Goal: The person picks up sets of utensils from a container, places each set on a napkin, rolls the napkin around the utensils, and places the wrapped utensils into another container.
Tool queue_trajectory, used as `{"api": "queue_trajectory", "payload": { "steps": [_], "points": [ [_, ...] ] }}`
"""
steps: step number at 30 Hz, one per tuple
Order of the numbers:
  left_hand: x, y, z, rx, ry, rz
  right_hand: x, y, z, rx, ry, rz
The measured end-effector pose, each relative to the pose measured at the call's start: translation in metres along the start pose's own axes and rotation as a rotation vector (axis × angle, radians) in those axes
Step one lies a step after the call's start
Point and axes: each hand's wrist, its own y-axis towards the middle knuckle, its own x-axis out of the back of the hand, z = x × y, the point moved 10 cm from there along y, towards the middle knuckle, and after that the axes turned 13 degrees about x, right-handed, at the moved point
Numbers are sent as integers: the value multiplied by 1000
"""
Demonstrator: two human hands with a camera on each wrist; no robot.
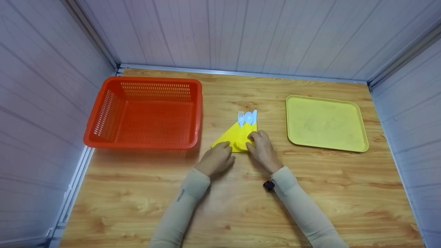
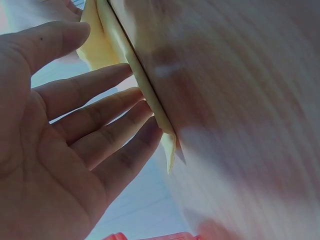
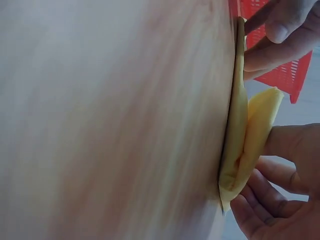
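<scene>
A yellow napkin (image 1: 225,135), folded to a slanted point on its left, lies on the wooden table between the hands. Out of its top stick a white fork (image 1: 240,118), a white spoon (image 1: 248,117) and a white knife (image 1: 254,116), their lower parts hidden inside. My left hand (image 1: 217,157) rests fairly straight fingertips (image 2: 142,107) on the napkin's lower left part, thumb held apart. At the right side, my right hand (image 1: 263,148) pinches a raised, folded-over flap (image 3: 260,122) of the napkin between thumb and curled fingers.
Left of the napkin stands an orange-red slotted basket (image 1: 198,117) with nothing in it. A bare yellow tray (image 1: 325,122) lies to the right. White panel walls (image 1: 224,34) close off the table's back and both sides.
</scene>
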Motion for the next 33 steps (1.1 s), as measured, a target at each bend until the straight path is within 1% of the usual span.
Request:
{"api": "queue_trajectory", "payload": {
  "steps": [3,6,8,11,13,14,16,20,23,27,30,33],
  "points": [
    [2,-1,-1,-6,15,-23,-1,1,3,18,-32,6],
    [6,-3,-6,-33,34,-84,-2,2,5,28,-58,24],
    [10,-5,-12,-71,41,-137,-3,2,4,19,-66,44],
    [13,-9,-23,-148,63,-203,-4,3,1,-4,-58,70],
    [12,-10,-30,-189,97,-229,-4,4,-1,-8,-51,78],
    [10,-10,-31,-199,119,-231,-4,5,-2,-5,-46,83],
    [5,-8,-32,-196,169,-216,-5,7,-3,7,-32,95],
    [-5,-3,-25,-140,238,-149,-6,8,-4,49,7,145],
    [-9,-2,-22,-109,244,-103,-7,7,-6,73,31,206],
    [-11,0,-20,-84,231,-60,-7,5,-8,101,47,276],
    [-11,0,-19,-69,230,-42,-7,3,-8,116,62,297],
    [-12,0,-18,-62,229,-29,-7,2,-8,116,70,300]
  ]
}}
